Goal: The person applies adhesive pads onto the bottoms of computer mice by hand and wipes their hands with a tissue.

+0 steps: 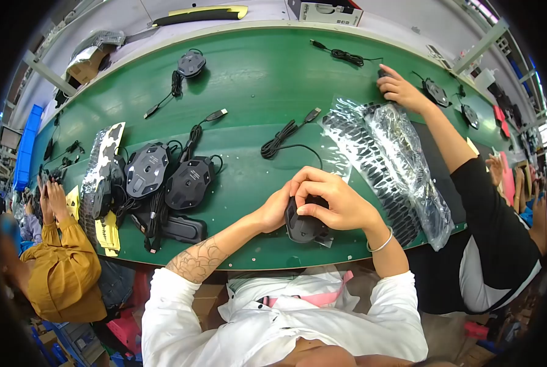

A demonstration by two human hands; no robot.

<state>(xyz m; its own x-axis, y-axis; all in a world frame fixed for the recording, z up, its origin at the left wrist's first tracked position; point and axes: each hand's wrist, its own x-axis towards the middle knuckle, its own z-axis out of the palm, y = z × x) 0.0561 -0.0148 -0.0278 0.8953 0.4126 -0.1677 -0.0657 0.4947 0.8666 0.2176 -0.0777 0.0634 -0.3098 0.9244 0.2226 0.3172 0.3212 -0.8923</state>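
Note:
A black computer mouse [305, 227] is between my two hands near the front edge of the green table. My left hand [276, 209] grips its left side, fingers partly hidden behind it. Over its top and right side my right hand [328, 199] is bent, thumb and fingers drawn together at the mouse; whether a small piece is pinched there I cannot make out. The mouse's coiled cable [279, 140] lies beyond my hands, its USB plug pointing away. A bit of clear film [327, 237] shows beside the mouse.
Left of me several black mice [189, 182] are piled with cables, beside yellow cards [107, 232]. Sheets of black stickers [380, 177] and clear plastic bags [417, 177] lie to the right. A co-worker's hand [399, 88] touches a mouse at the right; another person [65, 263] works at the left.

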